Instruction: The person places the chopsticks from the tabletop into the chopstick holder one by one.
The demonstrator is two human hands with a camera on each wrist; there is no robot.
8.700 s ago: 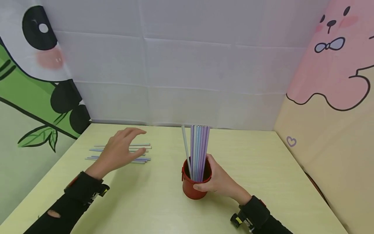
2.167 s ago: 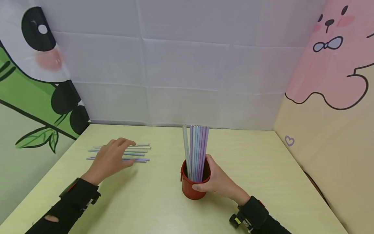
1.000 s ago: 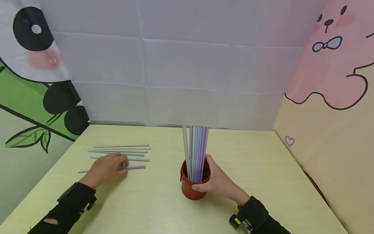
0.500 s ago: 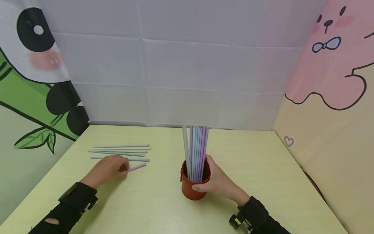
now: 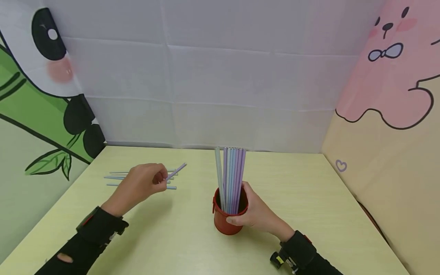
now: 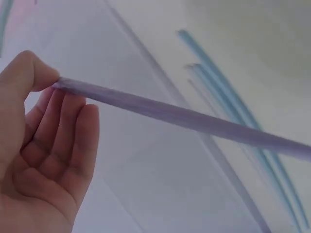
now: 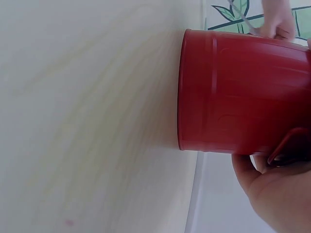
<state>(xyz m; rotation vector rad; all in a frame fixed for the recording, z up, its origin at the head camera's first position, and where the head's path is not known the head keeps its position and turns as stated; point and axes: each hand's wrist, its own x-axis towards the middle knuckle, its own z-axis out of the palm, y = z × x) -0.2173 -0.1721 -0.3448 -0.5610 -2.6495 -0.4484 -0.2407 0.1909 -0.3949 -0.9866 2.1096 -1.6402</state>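
Observation:
In the head view my left hand [image 5: 139, 185] is lifted over the left of the table, pinching a purple drinking straw [image 5: 177, 171] between thumb and fingers. The left wrist view shows the thumb pressing the straw's [image 6: 184, 115] end against the fingertips. Behind and below the hand lie several blue and pale straws [image 5: 113, 177], partly covered by it. My right hand [image 5: 259, 212] grips a small red bucket [image 5: 227, 225] around its right side, thumb at the front rim. Upright in the bucket stands a bunch of purple, blue and pale green straws [image 5: 233, 175].
The light wooden table [image 5: 192, 248] reaches back to a white cloth wall [image 5: 213, 76]. Printed side walls, a panda at left and a pink bear [image 5: 385, 84] at right, border it. Wrist cameras sit on black cuffs [image 5: 299, 250].
Over the last second my left hand picked the nearest purple straw off the table, tilted it, and moved it up and to the right. The right hand and bucket stayed put.

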